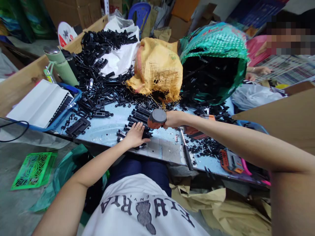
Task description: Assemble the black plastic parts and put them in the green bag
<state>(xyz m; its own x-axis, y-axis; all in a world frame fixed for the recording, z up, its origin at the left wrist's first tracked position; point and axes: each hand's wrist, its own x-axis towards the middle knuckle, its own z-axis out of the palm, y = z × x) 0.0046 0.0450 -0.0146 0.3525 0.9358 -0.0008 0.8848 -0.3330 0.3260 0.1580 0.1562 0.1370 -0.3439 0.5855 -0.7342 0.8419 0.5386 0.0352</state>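
Observation:
Several long black parts (140,115) lie side by side on the blue tabletop in front of me. My left hand (136,135) rests on their near end, palm down with the fingers spread. Over their right side, my right hand (172,119) is wrapped round a power tool (157,118) with a grey and orange end. The tool's tip is hidden. A hammer (187,154) lies to the right at the table's front edge.
Black parts heap at the back left by a green bottle (62,67). A yellow sack (159,65) and a green sack (214,39) stand behind. An orange-black battery (231,161) lies right. A person's hands (258,71) show at the far right.

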